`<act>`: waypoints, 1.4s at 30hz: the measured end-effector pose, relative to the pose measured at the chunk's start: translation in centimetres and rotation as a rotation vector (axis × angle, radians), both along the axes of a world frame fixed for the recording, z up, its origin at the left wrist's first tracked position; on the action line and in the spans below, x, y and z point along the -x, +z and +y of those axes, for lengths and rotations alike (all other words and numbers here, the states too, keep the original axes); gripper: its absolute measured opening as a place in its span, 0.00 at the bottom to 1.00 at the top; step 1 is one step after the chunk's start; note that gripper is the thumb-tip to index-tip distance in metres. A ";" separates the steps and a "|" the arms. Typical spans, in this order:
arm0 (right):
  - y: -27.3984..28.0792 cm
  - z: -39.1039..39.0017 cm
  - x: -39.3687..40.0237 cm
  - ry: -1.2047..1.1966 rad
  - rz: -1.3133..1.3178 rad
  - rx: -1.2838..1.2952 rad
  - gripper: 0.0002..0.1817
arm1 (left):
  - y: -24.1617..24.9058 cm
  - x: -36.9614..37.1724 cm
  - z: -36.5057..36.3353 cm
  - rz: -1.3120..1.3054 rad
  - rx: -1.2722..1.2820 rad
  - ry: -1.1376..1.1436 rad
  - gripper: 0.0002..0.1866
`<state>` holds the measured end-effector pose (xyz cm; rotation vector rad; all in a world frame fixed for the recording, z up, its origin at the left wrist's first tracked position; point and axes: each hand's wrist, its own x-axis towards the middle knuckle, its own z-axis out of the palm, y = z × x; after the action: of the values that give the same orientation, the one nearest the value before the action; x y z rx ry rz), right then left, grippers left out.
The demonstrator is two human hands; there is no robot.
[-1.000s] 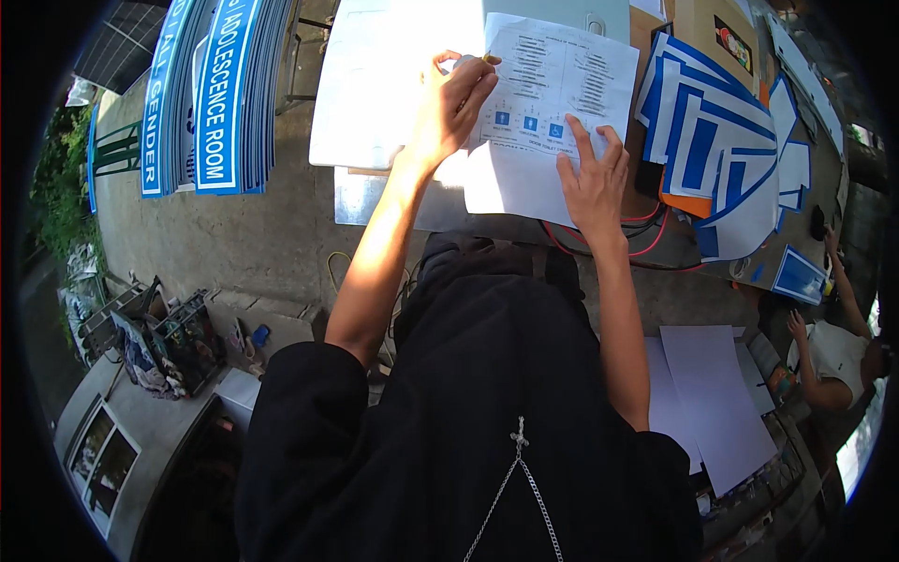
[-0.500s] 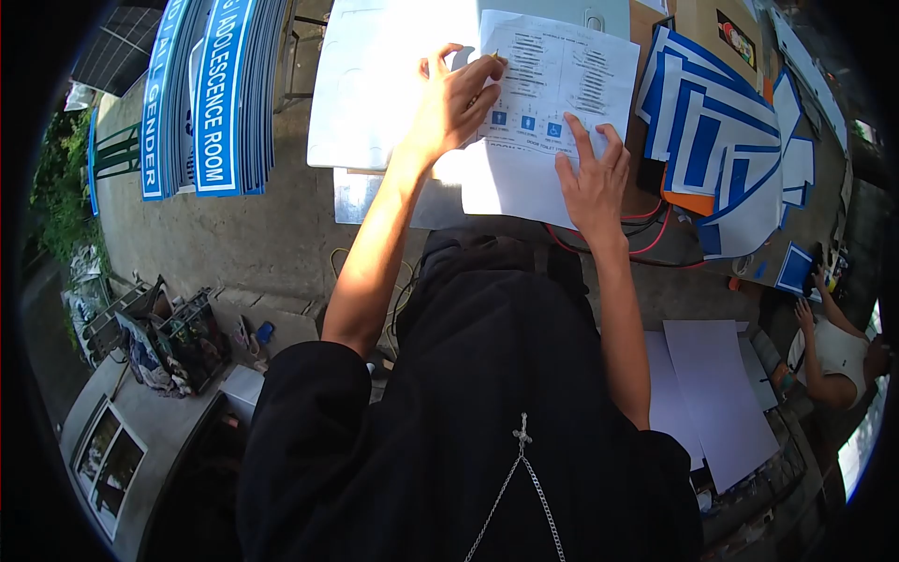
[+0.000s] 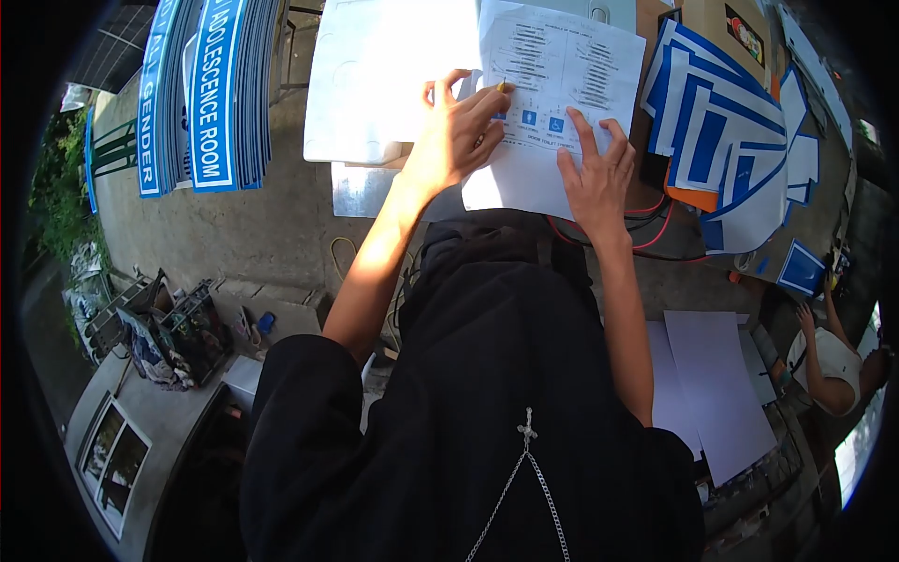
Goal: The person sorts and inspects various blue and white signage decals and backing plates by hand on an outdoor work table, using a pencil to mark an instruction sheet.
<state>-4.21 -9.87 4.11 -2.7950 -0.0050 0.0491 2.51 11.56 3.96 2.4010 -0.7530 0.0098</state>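
Observation:
A printed sheet of paper (image 3: pixel 534 178) lies on the table, with lists of text and a row of blue pictogram squares. My left hand (image 3: pixel 454 131) rests on the sheet's left part, fingers bent around a thin yellow-tipped pen or pencil (image 3: pixel 503 86). Most of that tool is hidden by the fingers. My right hand (image 3: pixel 599 178) lies on the right side of the same sheet, fingers spread and holding nothing, fingertips near the wheelchair pictogram. Under and left of the sheet is a white panel (image 3: pixel 351 112), brightly sunlit.
Stacked blue-and-white signs (image 3: pixel 215 122) stand at the left, one reading "ADOLESCENCE ROOM". Blue-and-white sign pieces (image 3: pixel 716 140) are piled at the right. Red and black cables (image 3: pixel 655 245) hang below the table edge. Another person (image 3: pixel 829 370) is at the far right.
My left hand has moved down the sheet, from the upper text list toward the pictogram row, with the yellow-tipped tool in it. My right hand stays on the sheet.

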 end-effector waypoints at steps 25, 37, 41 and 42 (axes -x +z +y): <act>0.1 0.1 0.0 -0.006 -0.011 0.004 0.28 | -0.5 1.9 -2.1 -0.069 -0.036 0.190 0.07; -0.1 0.1 0.1 -0.005 -0.029 0.002 0.28 | -0.8 1.7 -1.9 -0.071 -0.014 0.171 0.07; 0.0 0.1 0.1 -0.005 -0.031 -0.005 0.28 | -0.8 1.8 -2.0 -0.074 -0.008 0.181 0.07; 0.0 0.1 0.1 -0.006 -0.030 -0.005 0.28 | -0.7 1.8 -2.0 -0.085 -0.005 0.182 0.07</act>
<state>-4.32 -9.74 4.12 -2.7901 -0.0042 0.0051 0.74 9.58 3.22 2.4786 -0.5704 0.1852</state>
